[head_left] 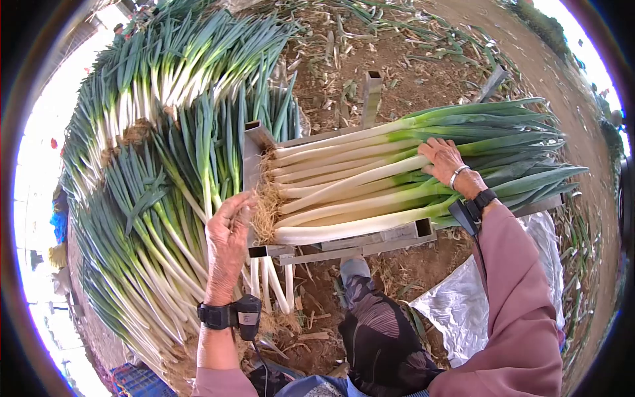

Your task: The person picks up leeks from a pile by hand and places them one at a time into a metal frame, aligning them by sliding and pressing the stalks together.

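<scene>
A row of leeks [350, 192] lies in a metal frame [370, 246], with white shafts and roots to the left and green leaves to the right. My right hand [443, 162] is on top of the row, its fingers curled over one leek [357, 182] that lies slantwise across the others. At the frame's left end, my left hand [228, 221] is beside the upright metal plate [253, 165], close to the tangled roots [267, 208]. Its fingers are partly bent, and no leek shows in it.
Large heaps of leeks [152, 225] lie to my left. More leeks [270, 281] show below the frame. A silvery sheet [456, 311] is on the ground near my legs. Leaf scraps [430, 33] litter the soil, and a blue crate [139, 380] stands at bottom left.
</scene>
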Demonstrator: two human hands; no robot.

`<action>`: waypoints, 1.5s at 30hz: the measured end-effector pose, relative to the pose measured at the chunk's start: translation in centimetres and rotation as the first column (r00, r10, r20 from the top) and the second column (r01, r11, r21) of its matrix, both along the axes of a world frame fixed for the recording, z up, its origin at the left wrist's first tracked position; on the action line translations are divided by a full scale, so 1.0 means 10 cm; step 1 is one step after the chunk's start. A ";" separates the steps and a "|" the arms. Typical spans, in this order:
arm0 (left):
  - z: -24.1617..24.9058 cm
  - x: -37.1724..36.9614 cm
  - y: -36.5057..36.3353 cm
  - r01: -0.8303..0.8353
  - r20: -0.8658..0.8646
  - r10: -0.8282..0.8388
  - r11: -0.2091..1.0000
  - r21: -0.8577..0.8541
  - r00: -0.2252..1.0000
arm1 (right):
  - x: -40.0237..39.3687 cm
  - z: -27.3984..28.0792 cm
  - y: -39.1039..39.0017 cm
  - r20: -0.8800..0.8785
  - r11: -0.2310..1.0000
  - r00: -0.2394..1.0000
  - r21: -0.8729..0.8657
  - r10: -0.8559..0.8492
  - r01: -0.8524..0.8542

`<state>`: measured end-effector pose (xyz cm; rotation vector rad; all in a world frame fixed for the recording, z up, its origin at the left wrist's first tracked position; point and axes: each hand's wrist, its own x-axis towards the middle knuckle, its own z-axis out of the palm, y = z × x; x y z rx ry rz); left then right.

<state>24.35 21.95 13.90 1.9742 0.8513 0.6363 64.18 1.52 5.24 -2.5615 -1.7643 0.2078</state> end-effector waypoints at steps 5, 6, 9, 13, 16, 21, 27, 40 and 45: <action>-0.06 -0.02 -0.08 0.002 -0.001 -0.002 1.000 -0.010 1.000 | -0.02 0.24 -0.03 0.137 0.984 0.990 0.168 0.036 -0.059; -0.04 0.03 -0.10 0.004 -0.020 -0.004 1.000 0.001 1.000 | 0.00 0.32 -0.05 0.187 0.975 0.982 0.209 0.037 -0.076; -0.04 0.25 -0.18 0.043 -0.055 -0.041 0.998 0.040 0.998 | 0.08 0.43 -0.10 0.198 0.950 0.978 0.286 0.072 -0.127; -0.27 0.53 -0.19 0.126 -0.188 -0.071 0.946 0.298 0.980 | 0.14 0.40 -0.07 0.060 0.976 0.995 0.195 0.082 -0.092; -0.50 0.74 -0.17 0.171 -0.290 -0.062 0.914 0.369 0.955 | 0.05 0.25 0.03 -0.081 0.986 0.991 0.138 0.102 -0.091; -0.97 0.90 -0.09 0.239 -0.511 -0.003 0.887 0.396 0.860 | -0.01 -0.04 0.05 -0.071 0.979 0.995 0.197 0.074 -0.059; -1.14 1.04 0.05 0.250 -0.625 0.125 0.842 0.477 0.771 | 0.07 0.02 0.06 -0.052 0.969 0.987 0.205 0.152 -0.138; -1.18 1.30 0.45 0.157 -0.524 0.169 0.839 0.521 0.835 | 0.09 -0.24 0.42 0.247 0.946 0.965 0.286 0.085 -0.156; -1.18 1.27 0.49 0.211 -0.579 0.141 0.841 0.498 0.803 | 0.11 -0.25 0.38 0.190 0.969 0.978 0.211 0.087 -0.127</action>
